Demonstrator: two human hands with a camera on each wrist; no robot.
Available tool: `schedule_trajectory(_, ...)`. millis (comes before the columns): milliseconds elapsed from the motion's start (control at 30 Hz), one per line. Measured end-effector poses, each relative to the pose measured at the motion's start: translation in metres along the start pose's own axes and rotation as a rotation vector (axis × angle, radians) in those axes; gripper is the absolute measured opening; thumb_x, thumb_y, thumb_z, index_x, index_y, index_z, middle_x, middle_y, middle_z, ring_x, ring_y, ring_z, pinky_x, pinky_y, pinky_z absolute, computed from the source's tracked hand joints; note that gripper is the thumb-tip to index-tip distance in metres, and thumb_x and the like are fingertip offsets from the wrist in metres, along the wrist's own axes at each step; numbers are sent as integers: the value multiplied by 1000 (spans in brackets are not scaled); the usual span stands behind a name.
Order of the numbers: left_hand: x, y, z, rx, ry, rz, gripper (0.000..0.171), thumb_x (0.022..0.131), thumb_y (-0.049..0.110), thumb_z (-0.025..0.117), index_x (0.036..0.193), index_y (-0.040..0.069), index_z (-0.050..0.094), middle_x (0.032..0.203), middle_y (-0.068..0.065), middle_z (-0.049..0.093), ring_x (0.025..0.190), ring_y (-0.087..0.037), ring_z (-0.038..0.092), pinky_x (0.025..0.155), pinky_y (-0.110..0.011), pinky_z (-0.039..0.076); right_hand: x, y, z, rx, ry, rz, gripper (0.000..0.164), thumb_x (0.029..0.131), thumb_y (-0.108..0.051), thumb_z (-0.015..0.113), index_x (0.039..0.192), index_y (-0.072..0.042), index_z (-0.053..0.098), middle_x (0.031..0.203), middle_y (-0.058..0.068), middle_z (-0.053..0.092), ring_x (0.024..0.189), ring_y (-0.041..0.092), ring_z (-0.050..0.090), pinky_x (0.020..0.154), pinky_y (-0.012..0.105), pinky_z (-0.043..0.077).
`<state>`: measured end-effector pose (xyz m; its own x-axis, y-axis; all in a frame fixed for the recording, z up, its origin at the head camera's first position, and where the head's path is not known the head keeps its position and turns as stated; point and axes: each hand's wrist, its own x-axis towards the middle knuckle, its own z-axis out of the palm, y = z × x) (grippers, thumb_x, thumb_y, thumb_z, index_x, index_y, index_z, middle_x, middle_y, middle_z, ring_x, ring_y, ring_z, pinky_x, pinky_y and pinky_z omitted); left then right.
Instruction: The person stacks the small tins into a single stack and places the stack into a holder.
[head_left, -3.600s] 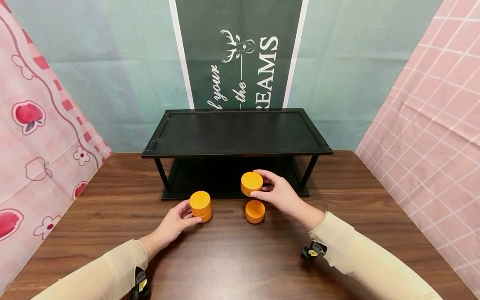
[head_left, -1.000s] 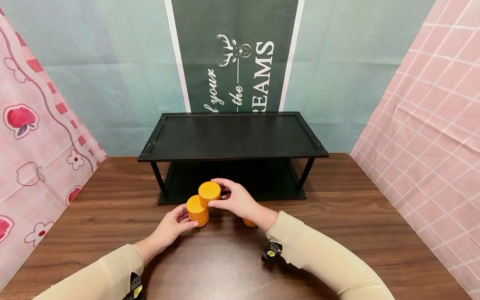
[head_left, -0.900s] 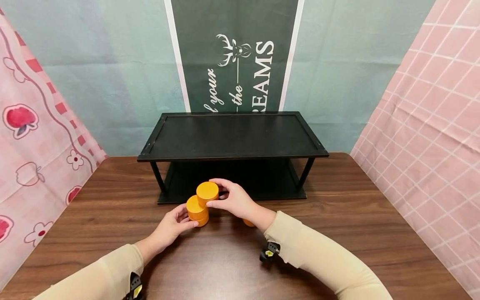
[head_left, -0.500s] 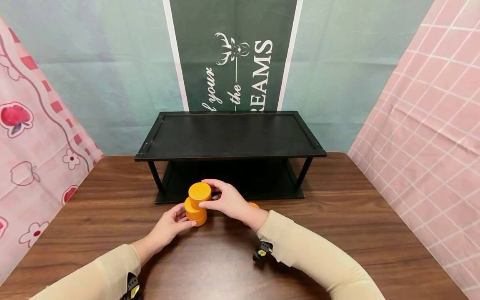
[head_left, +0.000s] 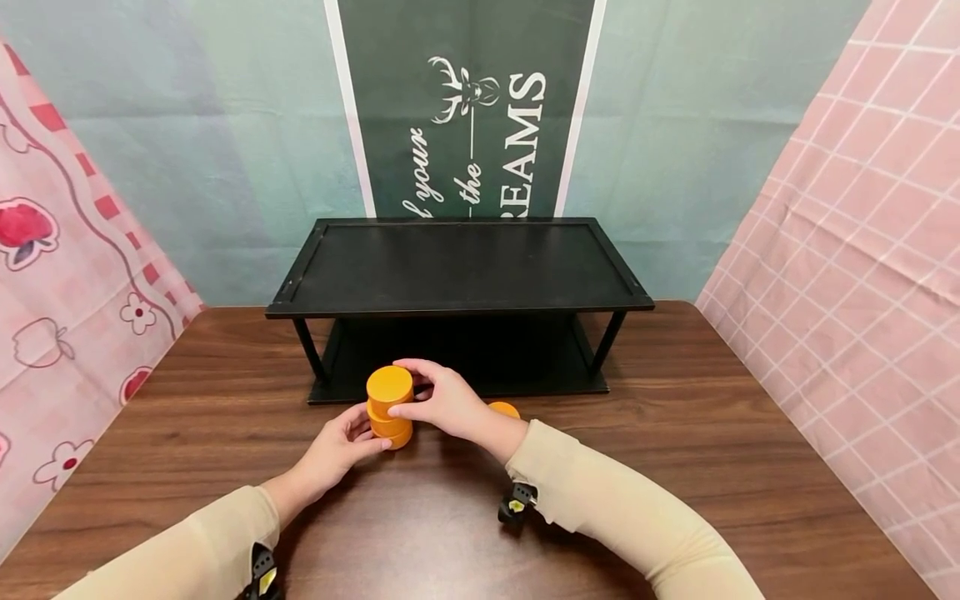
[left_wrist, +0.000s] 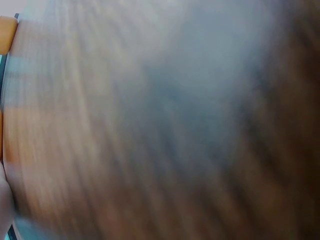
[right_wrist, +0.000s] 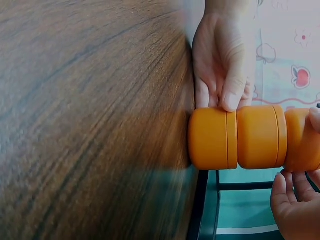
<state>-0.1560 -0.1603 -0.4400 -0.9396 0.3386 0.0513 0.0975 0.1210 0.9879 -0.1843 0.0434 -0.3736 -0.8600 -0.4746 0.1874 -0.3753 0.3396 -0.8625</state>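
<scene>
Three round orange lidded containers stand as a column on the table, in front of the black shelf. My left hand (head_left: 326, 454) holds the lower part, thumb in front; in the right wrist view its thumb lies on the lowest container (right_wrist: 210, 140). Above that sits the middle container (right_wrist: 257, 137). My right hand (head_left: 446, 404) grips the top container (head_left: 390, 385) between thumb and fingers, right at the middle one's lid. A fourth orange container (head_left: 504, 409) is partly hidden behind my right forearm. The left wrist view is mostly blurred, with orange container edges (left_wrist: 7, 35) at its left border.
The two-tier black shelf (head_left: 465, 267) stands behind the column, its lower board's front edge close to the containers. Brown wood tabletop (head_left: 720, 467) spreads around. A green-grey cloth (head_left: 225, 150) hangs at the back, pink cloths (head_left: 862, 292) at the sides.
My right hand has carried its container leftward from above the fourth one, over the two stacked ones, and lined it up on top. My left hand has stayed at the stack.
</scene>
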Motion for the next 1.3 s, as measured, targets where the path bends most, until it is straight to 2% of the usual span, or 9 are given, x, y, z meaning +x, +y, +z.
schedule_trajectory(167, -1, 1, 0, -8, -4, 9, 58, 82, 0, 69, 131, -11, 39, 126, -27, 49, 108, -13, 55, 90, -20, 44, 1, -1, 2, 5, -4, 8, 59, 77, -13, 77, 130, -4, 51, 120, 8, 58, 99, 20, 56, 85, 28, 50)
schedule_trajectory(367, 0, 1, 0, -9, -3, 15, 58, 81, 0, 69, 131, -9, 41, 126, -26, 49, 104, -4, 55, 90, -17, 43, 2, -1, 3, -33, -15, -19, 60, 77, -16, 77, 130, -6, 51, 118, 6, 58, 95, 15, 56, 81, 19, 49)
schedule_trajectory(500, 0, 2, 0, 4, -2, 11, 58, 81, 1, 69, 131, -10, 41, 126, -26, 50, 106, -7, 55, 90, -17, 43, 2, -2, 4, -45, -19, -22, 60, 78, -18, 77, 131, -6, 51, 118, 5, 58, 95, 13, 55, 81, 20, 49)
schedule_trajectory(767, -1, 5, 0, 14, -6, 2, 58, 82, 3, 69, 131, -10, 41, 126, -26, 50, 112, -24, 53, 93, -23, 44, 4, -2, 1, -25, -9, 2, 60, 77, -16, 77, 131, -6, 51, 120, 6, 57, 97, 15, 56, 83, 24, 50)
schedule_trajectory(1100, -1, 4, 0, 19, 5, -6, 58, 82, 3, 70, 131, -9, 41, 126, -26, 50, 109, -17, 55, 91, -21, 44, 3, -1, 3, -17, -32, -1, 59, 78, -17, 77, 131, -8, 51, 120, 5, 57, 98, 14, 55, 82, 20, 49)
schedule_trajectory(1300, -1, 3, 1, 1, -7, -4, 58, 82, 3, 70, 131, -9, 41, 126, -26, 49, 107, -12, 56, 90, -20, 44, 1, 0, 3, -27, -32, 14, 62, 78, -17, 76, 133, -9, 48, 120, 3, 56, 99, 12, 54, 84, 25, 49)
